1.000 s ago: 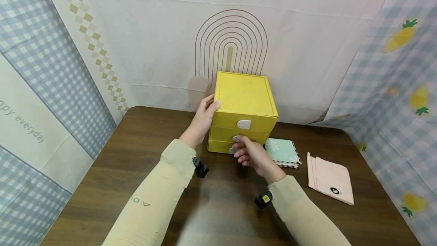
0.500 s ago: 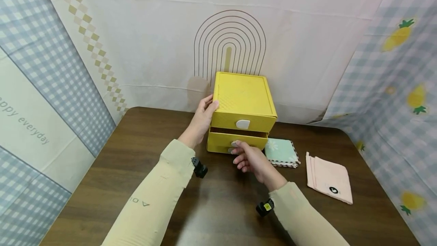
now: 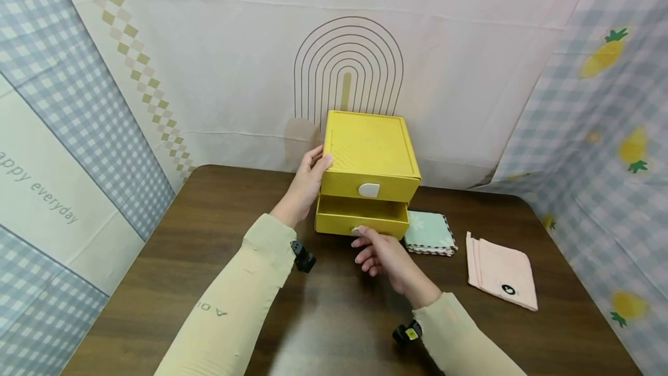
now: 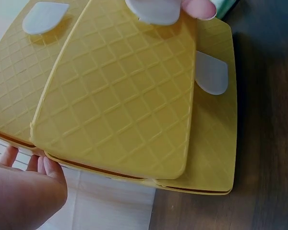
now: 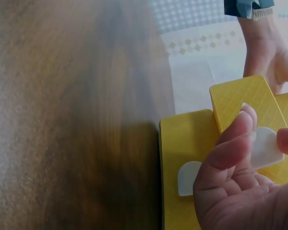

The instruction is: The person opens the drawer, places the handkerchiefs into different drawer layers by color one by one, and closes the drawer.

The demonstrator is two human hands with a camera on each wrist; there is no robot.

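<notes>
A small yellow drawer cabinet [image 3: 371,141] with three stacked drawers stands at the back of the table. My left hand [image 3: 302,187] rests against its left side, thumb near the upper front edge and fingers along the side wall. The middle drawer [image 4: 115,96] is pulled out, and its bare inside shows in the head view. My right hand [image 3: 388,257] pinches that drawer's white pull tab [image 5: 265,148] between thumb and fingers. The top drawer [image 4: 19,72] and the bottom drawer [image 4: 216,124] sit pushed in, each with its own white tab.
Just right of the cabinet lies a folded mint-green cloth [image 3: 430,232] with a checked edge. Farther right is a folded pink cloth [image 3: 501,271] with a black round mark. Both lie on the dark wooden table [image 3: 224,306]. Printed fabric [image 3: 240,62] hangs behind.
The middle drawer has slid out toward me from its shut position, drawn by my right hand on its tab. My left hand has stayed on the cabinet's side.
</notes>
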